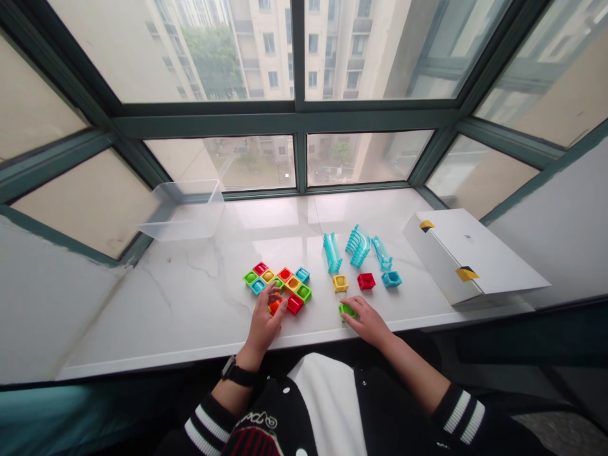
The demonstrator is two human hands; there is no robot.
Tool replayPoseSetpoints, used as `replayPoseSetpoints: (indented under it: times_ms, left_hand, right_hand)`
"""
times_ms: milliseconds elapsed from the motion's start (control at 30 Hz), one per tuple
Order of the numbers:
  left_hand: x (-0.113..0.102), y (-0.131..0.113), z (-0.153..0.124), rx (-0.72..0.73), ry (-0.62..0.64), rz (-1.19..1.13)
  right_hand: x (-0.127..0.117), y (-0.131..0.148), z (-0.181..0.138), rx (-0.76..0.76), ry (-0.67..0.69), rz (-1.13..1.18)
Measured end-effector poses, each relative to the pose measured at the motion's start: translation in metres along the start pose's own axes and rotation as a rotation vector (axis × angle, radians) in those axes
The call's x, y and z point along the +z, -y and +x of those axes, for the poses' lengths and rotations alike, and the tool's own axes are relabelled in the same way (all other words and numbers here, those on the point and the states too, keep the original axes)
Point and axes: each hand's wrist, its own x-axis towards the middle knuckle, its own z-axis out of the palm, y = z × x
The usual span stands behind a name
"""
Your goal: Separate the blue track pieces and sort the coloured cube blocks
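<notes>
My left hand [266, 320], with a dark watch on its wrist, is at the near side of a cluster of square toy blocks. Its thumb and fingers are curved around an orange block [275, 306], partly hiding it. The cluster includes a red block [294, 304], a green block [303, 292] and a blue block [302, 274], lying side by side. To the right, my right hand [368, 321] has its fingers closed on a green block [348, 310] near the counter's front edge. Beyond it sit a yellow block [340, 283], a red block [365, 281] and a blue block [391, 279], apart from each other.
Clear blue track pieces, one straight [332, 253], one curved [358, 246] and one narrow [382, 253], lie behind the loose blocks. A white box [479, 253] with yellow-black tabs stands at right. A transparent bin [190, 212] is at the back left, by the window.
</notes>
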Motion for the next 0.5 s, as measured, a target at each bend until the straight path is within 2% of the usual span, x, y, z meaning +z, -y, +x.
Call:
replayPoseSetpoints:
  times_ms: [100,233,367,500]
  left_hand:
    - [-0.002,0.003,0.002,0.024,-0.028,0.06]
    - [-0.009,0.011,0.006,0.106,-0.037,0.25]
    - [-0.012,0.017,0.006,0.167,0.019,0.431]
    - [-0.003,0.017,0.003,0.217,0.092,0.526]
  right_hand:
    - [-0.001,-0.001,-0.001,0.004,-0.022,-0.04]
    - [-0.008,0.001,0.0,-0.011,-0.148,-0.076]
    - [-0.015,0.01,0.004,-0.114,-0.25,-0.073]
    - [-0.014,0.029,0.012,-0.242,-0.272,-0.072]
